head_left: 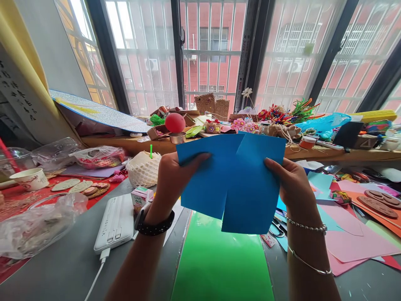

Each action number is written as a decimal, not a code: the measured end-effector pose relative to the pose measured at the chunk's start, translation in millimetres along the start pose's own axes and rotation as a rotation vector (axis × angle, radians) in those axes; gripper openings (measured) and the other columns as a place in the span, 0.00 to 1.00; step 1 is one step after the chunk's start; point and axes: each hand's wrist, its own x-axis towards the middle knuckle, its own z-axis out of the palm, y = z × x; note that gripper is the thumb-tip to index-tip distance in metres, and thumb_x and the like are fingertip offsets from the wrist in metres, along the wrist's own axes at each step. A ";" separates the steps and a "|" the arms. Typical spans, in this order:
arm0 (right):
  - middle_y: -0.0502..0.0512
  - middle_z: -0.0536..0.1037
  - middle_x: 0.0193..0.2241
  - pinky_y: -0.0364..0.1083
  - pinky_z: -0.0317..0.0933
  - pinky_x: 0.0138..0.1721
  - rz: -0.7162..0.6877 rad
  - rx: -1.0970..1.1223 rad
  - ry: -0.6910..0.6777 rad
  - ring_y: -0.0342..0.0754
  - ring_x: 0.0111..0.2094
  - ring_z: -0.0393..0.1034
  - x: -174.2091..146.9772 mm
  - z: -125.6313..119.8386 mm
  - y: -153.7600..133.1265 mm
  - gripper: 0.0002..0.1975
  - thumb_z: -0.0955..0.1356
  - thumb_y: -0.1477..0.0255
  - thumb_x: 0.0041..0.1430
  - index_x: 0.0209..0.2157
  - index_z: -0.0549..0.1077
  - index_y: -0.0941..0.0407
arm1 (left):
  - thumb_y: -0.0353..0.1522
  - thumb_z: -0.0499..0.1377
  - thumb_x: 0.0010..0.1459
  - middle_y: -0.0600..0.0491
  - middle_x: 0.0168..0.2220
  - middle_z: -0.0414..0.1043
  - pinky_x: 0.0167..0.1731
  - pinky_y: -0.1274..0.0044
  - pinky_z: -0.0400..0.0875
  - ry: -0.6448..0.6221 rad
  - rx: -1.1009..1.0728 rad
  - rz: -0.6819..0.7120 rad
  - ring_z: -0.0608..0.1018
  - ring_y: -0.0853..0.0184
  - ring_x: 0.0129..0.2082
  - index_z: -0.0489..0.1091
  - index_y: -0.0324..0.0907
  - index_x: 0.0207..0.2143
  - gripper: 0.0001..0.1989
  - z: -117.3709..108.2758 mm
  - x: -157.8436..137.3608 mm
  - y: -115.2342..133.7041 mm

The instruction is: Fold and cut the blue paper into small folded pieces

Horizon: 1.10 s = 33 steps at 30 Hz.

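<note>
A sheet of blue paper (232, 179) is held up in front of me above the table. Two slits show in it, one from the top edge and one from the bottom edge. My left hand (175, 175) pinches its left side, thumb on the near face. On the right side, my right hand (288, 175) grips the paper the same way. The other fingers of both hands are mostly hidden behind the sheet. Below the paper lies a glossy green sheet (222, 263) on the grey table.
A white power bank (115, 223) with a cable lies left, near a small carton (140, 196) and a foam-netted coconut (144, 169). Scissors (276, 228) and pink paper (360, 234) lie right. Craft items and a red ball (175, 123) line the windowsill.
</note>
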 end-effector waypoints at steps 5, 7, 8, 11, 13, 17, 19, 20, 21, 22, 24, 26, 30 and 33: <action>0.48 0.77 0.20 0.38 0.65 0.18 0.094 -0.040 0.033 0.41 0.18 0.68 -0.4 2.0 -1.5 0.10 0.72 0.67 0.38 0.27 0.75 0.54 | 0.38 0.64 0.38 0.57 0.16 0.68 0.17 0.80 0.68 -0.025 -0.010 0.000 0.72 0.69 0.18 0.72 0.37 0.24 0.12 1.6 0.0 -1.2; 0.47 0.76 0.19 0.37 0.64 0.17 0.126 -0.046 0.035 0.41 0.16 0.67 1.6 1.7 -0.1 0.09 0.72 0.67 0.38 0.26 0.75 0.54 | 0.37 0.64 0.38 0.57 0.16 0.68 0.17 0.80 0.68 -0.027 -0.001 0.006 0.71 0.69 0.17 0.72 0.38 0.23 0.11 2.9 -0.3 -2.1; 0.47 0.76 0.19 0.38 0.63 0.16 0.134 -0.048 0.035 0.41 0.16 0.67 2.9 1.3 0.9 0.09 0.72 0.67 0.38 0.26 0.75 0.54 | 0.37 0.63 0.38 0.57 0.16 0.68 0.17 0.80 0.68 -0.029 0.007 0.012 0.71 0.69 0.17 0.72 0.38 0.22 0.11 3.5 -0.4 -2.6; 0.47 0.76 0.18 0.39 0.63 0.16 0.128 -0.053 0.045 0.42 0.16 0.67 6.9 -0.1 3.9 0.10 0.73 0.67 0.37 0.26 0.75 0.55 | 0.37 0.63 0.39 0.58 0.16 0.68 0.18 0.79 0.68 -0.032 0.041 0.030 0.72 0.69 0.18 0.71 0.39 0.20 0.09 4.1 -0.7 -3.5; 0.48 0.76 0.18 0.40 0.63 0.16 0.121 -0.054 0.049 0.42 0.16 0.67 8.8 -0.4 5.6 0.11 0.73 0.67 0.36 0.26 0.75 0.56 | 0.37 0.63 0.39 0.58 0.16 0.68 0.19 0.79 0.68 -0.049 0.054 0.031 0.72 0.69 0.18 0.71 0.40 0.20 0.09 3.5 -0.8 -3.0; 0.48 0.77 0.20 0.40 0.64 0.17 0.130 -0.044 0.029 0.43 0.17 0.68 10.6 0.6 7.9 0.12 0.73 0.66 0.36 0.26 0.75 0.56 | 0.38 0.63 0.39 0.57 0.17 0.69 0.18 0.79 0.69 -0.080 0.022 0.017 0.72 0.69 0.19 0.72 0.39 0.22 0.10 1.6 -1.2 0.2; 0.48 0.77 0.21 0.40 0.64 0.18 0.114 -0.030 0.018 0.42 0.17 0.68 10.8 1.1 8.3 0.12 0.73 0.66 0.36 0.27 0.75 0.55 | 0.38 0.64 0.38 0.57 0.17 0.69 0.18 0.79 0.69 -0.061 -0.005 -0.008 0.73 0.67 0.19 0.72 0.39 0.24 0.12 0.9 -1.4 1.8; 0.48 0.77 0.21 0.40 0.65 0.19 0.100 -0.022 0.014 0.42 0.18 0.68 10.6 1.1 8.2 0.12 0.73 0.66 0.36 0.27 0.75 0.55 | 0.37 0.64 0.37 0.57 0.17 0.70 0.18 0.79 0.69 -0.046 -0.014 -0.021 0.73 0.67 0.20 0.72 0.39 0.25 0.12 0.6 -1.5 2.2; 0.48 0.77 0.21 0.40 0.65 0.20 0.088 -0.015 0.005 0.43 0.18 0.69 10.2 0.9 7.9 0.12 0.73 0.66 0.36 0.27 0.75 0.55 | 0.37 0.64 0.37 0.57 0.18 0.70 0.18 0.79 0.69 -0.033 -0.017 -0.030 0.73 0.67 0.20 0.72 0.39 0.26 0.13 0.4 -1.5 2.4; 0.49 0.77 0.21 0.40 0.65 0.21 0.076 -0.013 -0.008 0.43 0.19 0.69 9.6 0.6 7.5 0.13 0.73 0.65 0.36 0.27 0.75 0.55 | 0.37 0.64 0.37 0.57 0.18 0.70 0.19 0.79 0.69 -0.019 -0.014 -0.035 0.73 0.67 0.20 0.72 0.39 0.26 0.13 0.3 -1.4 2.2; 0.50 0.77 0.23 0.41 0.66 0.22 0.054 -0.025 -0.048 0.45 0.21 0.70 7.8 -0.2 6.5 0.14 0.73 0.65 0.36 0.28 0.75 0.56 | 0.37 0.64 0.37 0.57 0.18 0.70 0.19 0.79 0.69 -0.004 0.000 -0.041 0.73 0.67 0.20 0.72 0.39 0.26 0.13 0.2 -0.7 1.1; 0.51 0.78 0.25 0.43 0.67 0.24 0.034 -0.046 -0.072 0.46 0.24 0.71 5.5 -0.8 5.4 0.14 0.73 0.66 0.36 0.29 0.75 0.56 | 0.38 0.65 0.37 0.56 0.18 0.70 0.18 0.79 0.69 -0.011 -0.008 -0.056 0.73 0.67 0.20 0.71 0.39 0.25 0.13 -0.2 0.5 -0.6; 0.51 0.78 0.26 0.45 0.68 0.26 0.002 -0.060 -0.001 0.47 0.25 0.71 1.7 -0.1 2.9 0.13 0.74 0.69 0.36 0.29 0.75 0.55 | 0.40 0.63 0.40 0.53 0.23 0.73 0.21 0.78 0.71 -0.184 -0.192 -0.126 0.75 0.66 0.23 0.72 0.39 0.27 0.13 -2.6 3.3 -3.0; 0.51 0.78 0.27 0.46 0.68 0.26 0.011 -0.047 0.024 0.48 0.25 0.72 0.6 1.1 0.8 0.13 0.73 0.68 0.37 0.29 0.75 0.54 | 0.43 0.61 0.42 0.51 0.29 0.74 0.25 0.76 0.73 -0.339 -0.350 -0.158 0.77 0.63 0.28 0.72 0.42 0.33 0.17 -5.1 4.2 -2.8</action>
